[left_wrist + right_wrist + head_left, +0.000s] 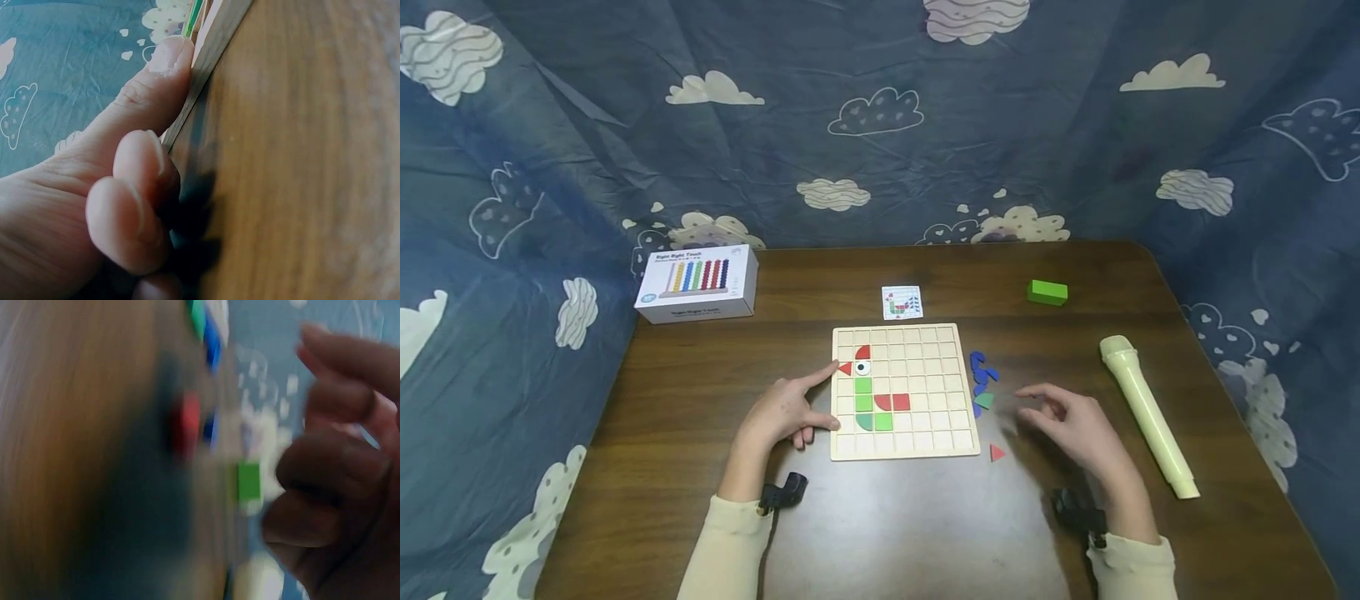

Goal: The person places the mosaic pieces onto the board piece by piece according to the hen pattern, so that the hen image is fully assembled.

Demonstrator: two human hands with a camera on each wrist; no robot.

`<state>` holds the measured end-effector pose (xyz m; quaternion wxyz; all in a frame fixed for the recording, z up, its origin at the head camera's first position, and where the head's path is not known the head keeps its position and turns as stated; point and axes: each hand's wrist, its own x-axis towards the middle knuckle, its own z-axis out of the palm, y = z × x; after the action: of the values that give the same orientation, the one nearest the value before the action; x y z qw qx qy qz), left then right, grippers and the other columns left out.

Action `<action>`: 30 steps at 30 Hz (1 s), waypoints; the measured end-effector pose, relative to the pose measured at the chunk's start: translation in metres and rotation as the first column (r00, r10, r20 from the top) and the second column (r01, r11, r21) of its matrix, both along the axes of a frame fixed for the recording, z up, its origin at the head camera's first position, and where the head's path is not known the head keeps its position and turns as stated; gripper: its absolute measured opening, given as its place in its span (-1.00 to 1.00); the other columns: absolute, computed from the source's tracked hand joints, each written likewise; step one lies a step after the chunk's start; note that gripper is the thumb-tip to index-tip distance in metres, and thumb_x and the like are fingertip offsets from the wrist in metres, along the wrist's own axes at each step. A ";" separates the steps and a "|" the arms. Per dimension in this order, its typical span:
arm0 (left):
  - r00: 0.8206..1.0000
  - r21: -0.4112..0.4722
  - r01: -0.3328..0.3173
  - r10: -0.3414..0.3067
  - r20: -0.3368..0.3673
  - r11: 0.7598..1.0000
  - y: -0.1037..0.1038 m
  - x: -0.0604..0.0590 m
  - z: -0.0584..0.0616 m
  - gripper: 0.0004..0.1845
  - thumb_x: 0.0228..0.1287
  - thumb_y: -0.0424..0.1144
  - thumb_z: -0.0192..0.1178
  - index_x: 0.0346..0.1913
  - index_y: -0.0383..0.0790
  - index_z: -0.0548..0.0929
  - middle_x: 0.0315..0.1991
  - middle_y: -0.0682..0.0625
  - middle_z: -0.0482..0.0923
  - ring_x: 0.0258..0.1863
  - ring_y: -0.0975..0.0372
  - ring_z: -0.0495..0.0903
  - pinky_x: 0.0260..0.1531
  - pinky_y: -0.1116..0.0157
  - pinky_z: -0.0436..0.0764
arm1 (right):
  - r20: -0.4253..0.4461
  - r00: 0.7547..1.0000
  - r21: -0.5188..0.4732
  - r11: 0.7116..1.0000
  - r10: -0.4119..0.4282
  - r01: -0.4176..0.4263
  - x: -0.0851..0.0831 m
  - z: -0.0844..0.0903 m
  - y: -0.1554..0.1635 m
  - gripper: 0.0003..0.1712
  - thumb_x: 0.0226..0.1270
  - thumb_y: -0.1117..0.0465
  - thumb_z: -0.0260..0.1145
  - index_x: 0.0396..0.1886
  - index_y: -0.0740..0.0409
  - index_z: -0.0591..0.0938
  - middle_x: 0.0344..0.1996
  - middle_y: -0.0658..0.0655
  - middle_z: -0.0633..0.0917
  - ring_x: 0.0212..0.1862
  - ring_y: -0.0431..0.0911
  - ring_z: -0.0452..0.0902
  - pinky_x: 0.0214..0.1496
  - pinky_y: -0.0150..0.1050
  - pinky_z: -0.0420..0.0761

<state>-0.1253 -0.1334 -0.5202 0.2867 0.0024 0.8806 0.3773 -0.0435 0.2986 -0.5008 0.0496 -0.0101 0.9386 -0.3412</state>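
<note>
Resting on the table, the left hand lies against the board's left edge, index finger straight and pointing at the red triangle on the grid, other fingers loosely curled, holding nothing. Board: pale wood grid, centre of table, bearing 1 red triangle, 1 eye tile, red and green pieces below. Right hand: hovers just right of the board, fingers relaxed and spread, empty, near the loose pieces. Loose pieces: blue shapes, 1 green piece, 1 red triangle, all beside the board's right edge. Card: behind the board. Box: far left. Green block: far right. Cream tube: right of the hand.
</note>
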 end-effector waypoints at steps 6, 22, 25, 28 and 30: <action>1.000 -0.001 -0.018 0.018 0.015 1.000 -0.001 0.001 0.002 0.11 0.01 -0.09 0.70 0.59 0.55 0.30 -0.70 -0.06 0.58 -0.78 0.17 0.58 -0.73 0.41 0.53 | 0.170 0.984 0.078 0.994 0.059 -0.073 0.011 -0.012 0.030 -0.58 0.46 0.14 0.43 0.28 0.00 0.71 -0.55 -0.05 0.50 -0.53 -0.23 0.33 -0.51 -0.34 0.32; 1.000 -0.010 -0.004 0.004 0.005 1.000 -0.001 0.001 0.002 0.09 0.03 -0.06 0.69 0.59 0.55 0.29 -0.70 -0.05 0.57 -0.77 0.18 0.57 -0.72 0.42 0.51 | 0.094 0.994 0.172 0.984 -0.060 0.043 -0.001 -0.026 0.035 -0.57 0.37 -0.09 0.52 -0.01 0.12 0.68 -0.56 0.00 0.51 -0.52 -0.13 0.36 -0.48 -0.26 0.30; 1.000 -0.012 -0.002 0.002 0.000 1.000 -0.001 0.000 0.002 0.09 0.03 -0.06 0.69 0.59 0.55 0.30 -0.70 -0.05 0.57 -0.77 0.17 0.57 -0.72 0.42 0.50 | 0.086 0.993 0.182 0.981 -0.083 0.066 -0.001 -0.027 0.032 -0.46 0.33 -0.18 0.52 0.03 0.13 0.67 -0.55 0.00 0.52 -0.51 -0.12 0.36 -0.49 -0.26 0.28; 1.000 -0.015 0.001 -0.001 0.003 1.000 -0.001 0.000 0.002 0.10 0.02 -0.05 0.69 0.59 0.54 0.29 -0.69 -0.06 0.59 -0.76 0.17 0.59 -0.72 0.42 0.50 | 0.082 0.993 0.176 0.982 -0.083 0.068 0.001 -0.027 0.032 -0.44 0.34 -0.15 0.53 0.13 0.12 0.69 -0.56 0.00 0.53 -0.52 -0.13 0.37 -0.50 -0.27 0.28; 1.000 -0.018 0.003 -0.003 0.004 1.000 -0.001 0.000 0.002 0.11 0.02 -0.04 0.69 0.60 0.54 0.29 -0.68 -0.06 0.59 -0.76 0.16 0.60 -0.72 0.41 0.51 | 0.073 0.994 0.171 0.983 -0.082 0.069 0.003 -0.028 0.032 -0.49 0.36 -0.07 0.53 0.15 0.11 0.70 -0.57 -0.01 0.53 -0.53 -0.13 0.36 -0.50 -0.28 0.28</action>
<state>-0.1252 -0.1343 -0.5183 0.2889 0.0002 0.8835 0.3689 -0.0409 0.3309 -0.5291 0.0745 0.0434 0.9610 -0.2626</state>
